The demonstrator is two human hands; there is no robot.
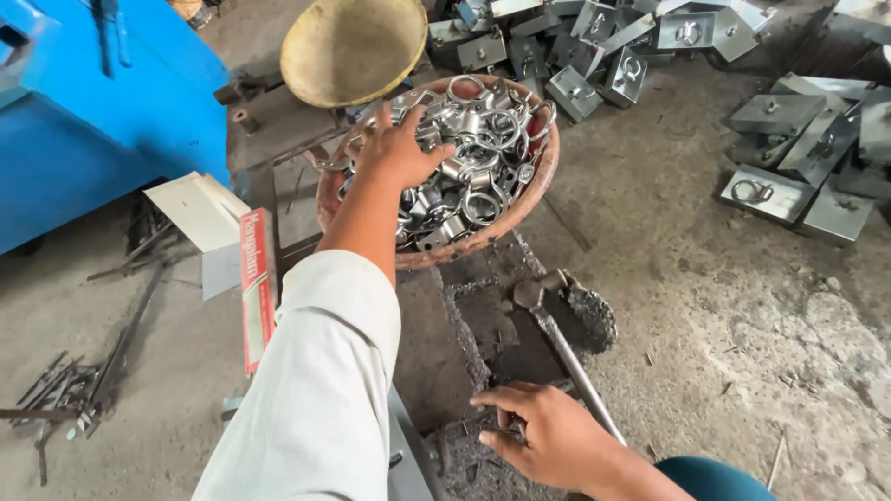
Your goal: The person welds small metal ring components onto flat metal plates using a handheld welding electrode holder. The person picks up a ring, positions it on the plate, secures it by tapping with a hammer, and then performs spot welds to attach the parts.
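My left hand (397,148) reaches into a rusty round bowl (534,186) heaped with several shiny metal rings and small clamps (478,158); its fingers lie spread on the pile, and I cannot see whether they grip a piece. My right hand (548,431) rests low on a dark, gritty metal block (473,339), fingers curled around the lower end of a hammer handle (571,357). The hammer's head (531,292) lies on the block just below the bowl.
A yellowish empty pan (353,46) stands behind the bowl. Several grey metal plates with ring fittings (789,139) lie scattered on the concrete floor at the top and right. A blue machine (93,111) fills the upper left. A red-and-white box (255,288) and loose rods (65,390) lie left.
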